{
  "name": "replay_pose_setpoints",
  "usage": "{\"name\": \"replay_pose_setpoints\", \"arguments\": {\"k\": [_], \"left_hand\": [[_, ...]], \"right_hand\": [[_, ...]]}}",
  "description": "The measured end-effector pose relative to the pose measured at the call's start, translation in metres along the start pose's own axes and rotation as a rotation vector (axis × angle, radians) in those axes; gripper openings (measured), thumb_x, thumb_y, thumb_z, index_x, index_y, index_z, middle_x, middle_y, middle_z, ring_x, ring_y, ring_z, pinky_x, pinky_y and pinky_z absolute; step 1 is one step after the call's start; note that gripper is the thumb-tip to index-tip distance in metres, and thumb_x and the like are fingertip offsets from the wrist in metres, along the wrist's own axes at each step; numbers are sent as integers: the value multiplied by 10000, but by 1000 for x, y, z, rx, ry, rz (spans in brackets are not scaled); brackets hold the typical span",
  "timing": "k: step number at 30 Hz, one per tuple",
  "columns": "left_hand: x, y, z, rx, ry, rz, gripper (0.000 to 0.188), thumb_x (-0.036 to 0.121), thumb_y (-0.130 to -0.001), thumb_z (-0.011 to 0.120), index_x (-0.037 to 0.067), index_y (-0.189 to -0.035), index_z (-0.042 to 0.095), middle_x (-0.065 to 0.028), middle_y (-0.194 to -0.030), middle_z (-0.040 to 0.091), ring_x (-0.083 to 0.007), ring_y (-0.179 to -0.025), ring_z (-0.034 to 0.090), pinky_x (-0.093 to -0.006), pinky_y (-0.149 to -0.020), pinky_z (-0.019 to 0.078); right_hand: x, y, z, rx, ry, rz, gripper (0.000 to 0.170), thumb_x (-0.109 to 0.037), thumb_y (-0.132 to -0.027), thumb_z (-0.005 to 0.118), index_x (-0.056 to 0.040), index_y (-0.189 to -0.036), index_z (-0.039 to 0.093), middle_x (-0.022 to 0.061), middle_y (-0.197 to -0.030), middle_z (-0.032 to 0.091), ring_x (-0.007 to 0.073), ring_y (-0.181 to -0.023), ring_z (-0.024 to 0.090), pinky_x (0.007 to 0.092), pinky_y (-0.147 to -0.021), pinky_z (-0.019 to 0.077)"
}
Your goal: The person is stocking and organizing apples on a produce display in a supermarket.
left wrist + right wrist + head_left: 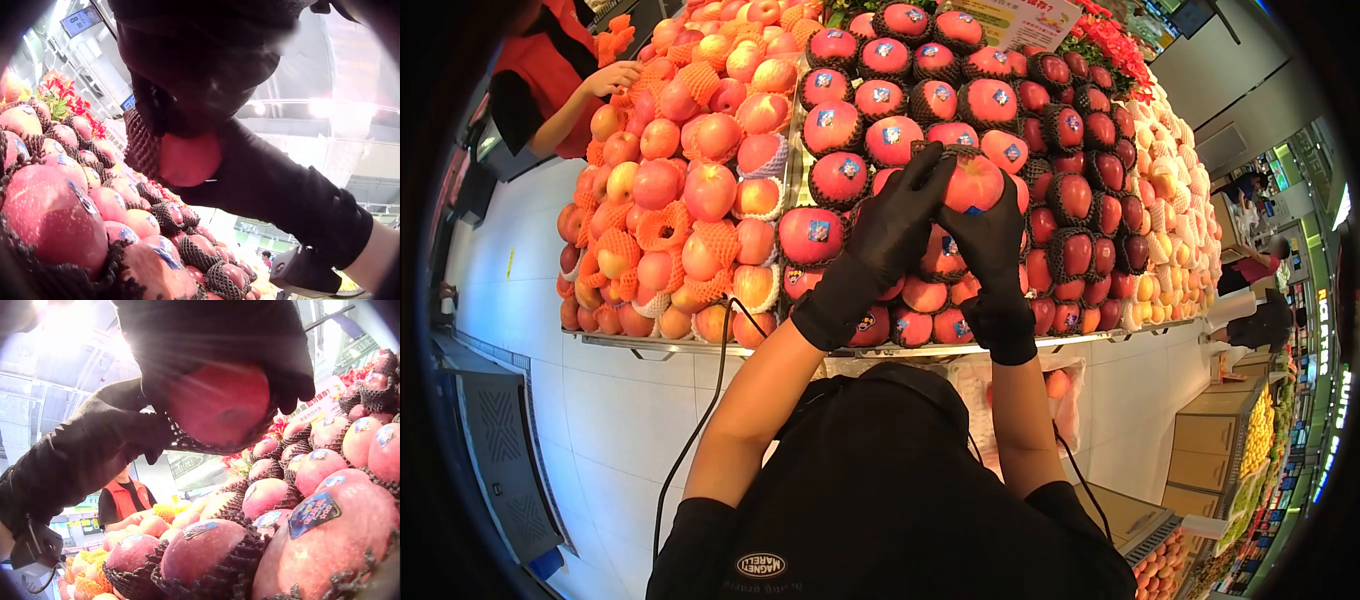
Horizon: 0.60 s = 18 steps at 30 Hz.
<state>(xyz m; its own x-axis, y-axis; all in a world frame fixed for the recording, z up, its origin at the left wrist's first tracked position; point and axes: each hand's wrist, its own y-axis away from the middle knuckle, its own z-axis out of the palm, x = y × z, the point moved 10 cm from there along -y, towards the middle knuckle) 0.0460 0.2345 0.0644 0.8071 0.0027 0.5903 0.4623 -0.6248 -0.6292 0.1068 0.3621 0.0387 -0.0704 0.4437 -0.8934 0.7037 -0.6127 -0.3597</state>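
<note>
Apple (976,186): red, partly netted, raised over the display between two gloved hands.
Person in red vest (555,60): far left of the apple, one hand at the fruit.
Heaped apples (658,185), some in orange nets: left of the apple.
Labelled apples (840,178), dark-netted: under the apple and to both sides, partly covered by the hands.
Sign (1028,20): beyond the apple.
Dark-red apples (1072,196): right of the apple.
Pale-netted fruit (1175,190): farther right.
Left hand (894,218): black glove; fingers bent in, pinching the dark net (140,147) at the apple's left.
Right hand (988,238): black glove; fingers curled round the apple from its right.
Left arm (758,405): reaching forward, slanting rightward to the apple.
Right arm (1022,420): reaching forward, slanting leftward to it.
</note>
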Motion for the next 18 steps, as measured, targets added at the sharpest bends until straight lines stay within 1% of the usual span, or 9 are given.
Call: {"name": "replay_pose_setpoints", "arguments": {"k": [1, 4, 7, 9, 11, 13, 16, 17, 18], "left_hand": [[5, 3, 1, -13, -10, 6, 711, -117, -700, 555, 67, -1380, 456, -197, -1380, 453, -383, -1231, 493, -407, -958, 470], [12, 6, -3, -24, 41, 56, 737, -102, -679, 575, 76, -1385, 458, -209, -1392, 440, -402, -1251, 474, -421, -962, 467], [21, 5, -10, -12, 143, 98, 688, -91, -726, 588, 66, -1383, 458, -184, -1368, 465, -327, -1167, 540, -390, -918, 484], [5, 9, -14, 86, 557, -78, 592, -55, -789, 601, 47, -1358, 473, -144, -1344, 484, -242, -1080, 560, -354, -891, 484], [-18, 13, -15, 208, 754, -226, 505, -6, -841, 618, 32, -1328, 490, -107, -1309, 506, -170, -1004, 559, -320, -870, 479], [-47, 15, -22, 347, 735, -348, 432, 55, -883, 639, 20, -1294, 509, -73, -1262, 533, -110, -940, 538, -287, -853, 470], [-58, 9, -23, 259, 558, -373, 419, 109, -877, 677, 15, -1258, 527, -68, -1215, 567, -123, -978, 550, -293, -880, 467], [-56, 7, -19, 229, 653, -343, 415, 106, -877, 682, 16, -1253, 532, -68, -1180, 586, -134, -1040, 550, -293, -894, 468], [-58, 7, -13, 206, 752, -370, 404, 113, -886, 673, 16, -1252, 533, -67, -1179, 586, -138, -1057, 549, -292, -899, 467]], "right_hand": [[1, -1, -3, 32, 24, -14, 826, -246, -595, 855, -5, -1286, 473, 156, -1238, 558, 256, -1099, 588, 368, -931, 479], [-2, 2, -1, 15, -73, 7, 848, -221, -587, 841, -3, -1313, 459, 164, -1236, 553, 257, -1117, 576, 364, -942, 476], [9, 6, -2, -1, -151, 118, 882, -237, -579, 868, 3, -1317, 448, 161, -1230, 555, 254, -1142, 560, 363, -956, 471], [15, 2, -7, 13, -95, 74, 908, -253, -577, 885, 7, -1322, 437, 159, -1228, 555, 251, -1147, 556, 368, -960, 469], [17, 1, -12, 35, 12, 24, 921, -265, -582, 897, 11, -1325, 429, 157, -1228, 555, 247, -1152, 552, 370, -966, 465], [-2, 7, -17, 66, 171, -25, 921, -273, -592, 902, 16, -1325, 423, 155, -1232, 553, 245, -1158, 547, 371, -975, 459], [-5, 11, -12, 11, 145, -44, 909, -240, -604, 898, 16, -1330, 413, 150, -1248, 542, 239, -1171, 534, 374, -994, 447], [-6, 11, -10, -5, 92, -50, 910, -227, -604, 897, 15, -1333, 409, 147, -1252, 538, 238, -1173, 531, 373, -999, 444], [-6, 12, -6, -22, 37, -56, 911, -214, -604, 897, 14, -1336, 405, 145, -1257, 534, 236, -1176, 527, 373, -1003, 441]]}}
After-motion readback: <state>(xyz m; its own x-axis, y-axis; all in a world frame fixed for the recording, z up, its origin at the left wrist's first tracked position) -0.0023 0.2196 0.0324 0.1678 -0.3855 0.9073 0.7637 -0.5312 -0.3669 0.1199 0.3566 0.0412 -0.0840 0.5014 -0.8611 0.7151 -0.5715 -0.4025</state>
